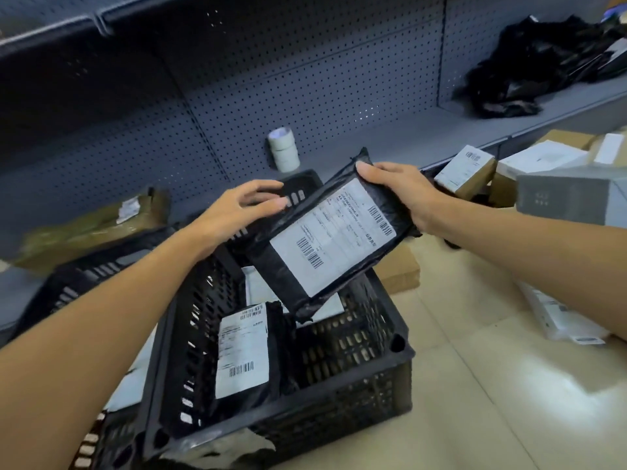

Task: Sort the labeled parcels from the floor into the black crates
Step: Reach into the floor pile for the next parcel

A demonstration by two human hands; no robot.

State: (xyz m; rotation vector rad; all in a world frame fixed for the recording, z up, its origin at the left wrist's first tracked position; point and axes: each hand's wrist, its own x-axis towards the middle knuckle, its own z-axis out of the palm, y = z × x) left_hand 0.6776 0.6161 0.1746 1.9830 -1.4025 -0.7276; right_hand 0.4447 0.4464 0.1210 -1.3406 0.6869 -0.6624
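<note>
Standing on the tiled floor, the black crate [339, 395] is the landmark; behind it runs the grey pegboard shelf [339, 96], with tape rolls [284, 149] on its ledge; inside the crate leans a labelled black parcel [242, 354]; above the crate's far rim hangs another black parcel [325, 239], gripped at its top edge by the right hand [403, 195]; the left hand [237, 212] hovers beside it, fingers relaxed, holding nothing.
</note>
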